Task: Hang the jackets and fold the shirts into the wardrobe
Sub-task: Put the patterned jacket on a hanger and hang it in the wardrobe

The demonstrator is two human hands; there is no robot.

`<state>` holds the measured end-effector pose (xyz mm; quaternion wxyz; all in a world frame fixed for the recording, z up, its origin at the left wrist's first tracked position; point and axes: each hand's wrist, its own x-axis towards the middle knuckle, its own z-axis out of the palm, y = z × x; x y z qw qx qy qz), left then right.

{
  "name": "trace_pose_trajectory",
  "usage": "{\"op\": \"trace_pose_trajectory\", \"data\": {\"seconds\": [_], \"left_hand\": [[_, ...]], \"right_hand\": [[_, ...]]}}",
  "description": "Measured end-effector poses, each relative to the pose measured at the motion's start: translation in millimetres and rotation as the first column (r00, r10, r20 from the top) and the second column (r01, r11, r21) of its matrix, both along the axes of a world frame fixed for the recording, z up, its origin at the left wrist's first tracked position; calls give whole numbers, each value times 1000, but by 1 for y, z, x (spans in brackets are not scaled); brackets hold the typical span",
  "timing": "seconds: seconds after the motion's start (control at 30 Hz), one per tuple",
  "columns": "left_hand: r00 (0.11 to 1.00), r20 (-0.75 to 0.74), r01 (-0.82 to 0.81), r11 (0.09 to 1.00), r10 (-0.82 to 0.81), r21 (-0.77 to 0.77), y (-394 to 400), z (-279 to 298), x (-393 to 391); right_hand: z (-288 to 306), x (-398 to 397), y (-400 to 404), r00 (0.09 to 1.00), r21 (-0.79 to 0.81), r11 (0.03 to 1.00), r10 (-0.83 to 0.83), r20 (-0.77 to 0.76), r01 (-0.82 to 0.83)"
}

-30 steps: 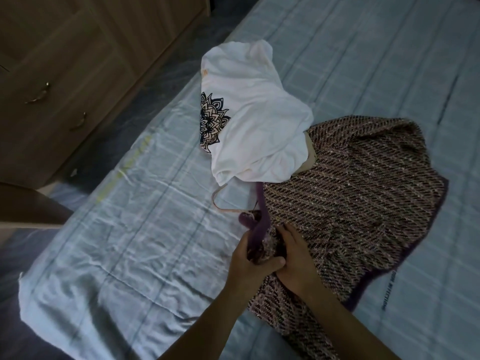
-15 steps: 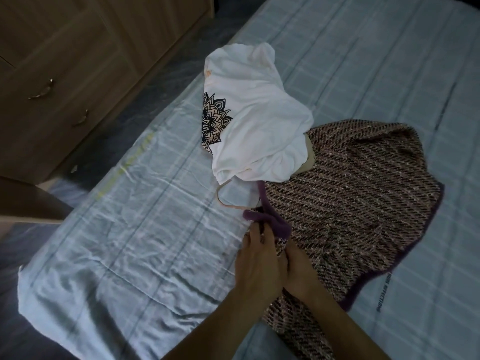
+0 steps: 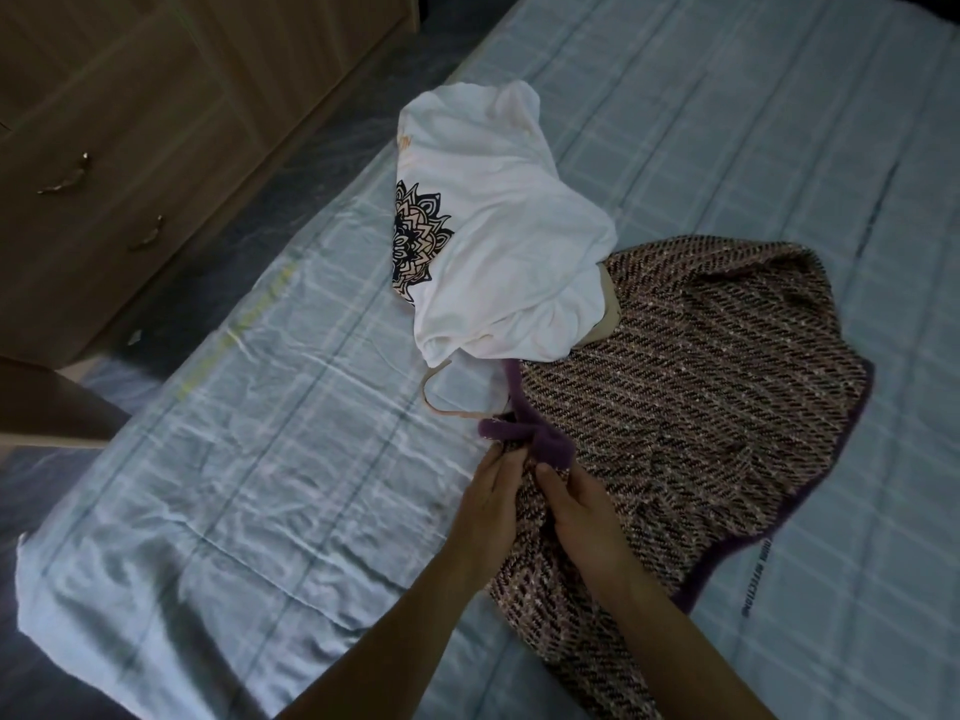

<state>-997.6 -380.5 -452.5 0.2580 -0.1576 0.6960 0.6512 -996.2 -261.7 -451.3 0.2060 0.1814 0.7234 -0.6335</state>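
You can see one line of dark printed letters on the bedsheet (image 3: 779, 148), running along the cloth just beside the purple-edged hem of the tweed jacket (image 3: 701, 407), at the lower right; the letters are too small and blurred for you to read. On the white shirt (image 3: 493, 226) a few faint orange marks sit near the top edge, also unreadable. The shirt's dark mandala print carries no words.

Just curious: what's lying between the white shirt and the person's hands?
In the head view, between the white shirt and the hands: a thin hanger loop on the bedsheet, then the jacket's purple trim.
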Motion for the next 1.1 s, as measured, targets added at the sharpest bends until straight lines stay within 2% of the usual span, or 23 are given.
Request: {"op": "trace_pose_trajectory", "data": {"seconds": [0.1,0.2,0.3,0.43,0.77,0.87,1.1], "left_hand": [[991,-24,-130,989,132,75,-1,-4,5],[950,31,-310,937,310,158,-1,2,6],[930,33,-366,918,366,155,0,17,-6],[948,-37,-314,947,317,74,-3,38,-24],[957,-204,-202,979,206,40,-11,108,-10],[939,-303,-154,987,162,51,-9,138,0],[830,-555,-106,992,47,-75,-8,219,15]], "right_hand": [[3,1,-3,1000,31,999,-14,-23,15],[13,0,-4,997,-3,999,-51,-61,51],[31,-3,-5,991,-42,997,-74,-114,69],[54,-5,-6,983,-95,992,-97,-155,83],[113,20,-4,978,-191,979,-107,-182,72],[138,33,-5,966,-233,969,-132,-220,80],[212,55,1,917,-202,979,-100,-385,22]]}}
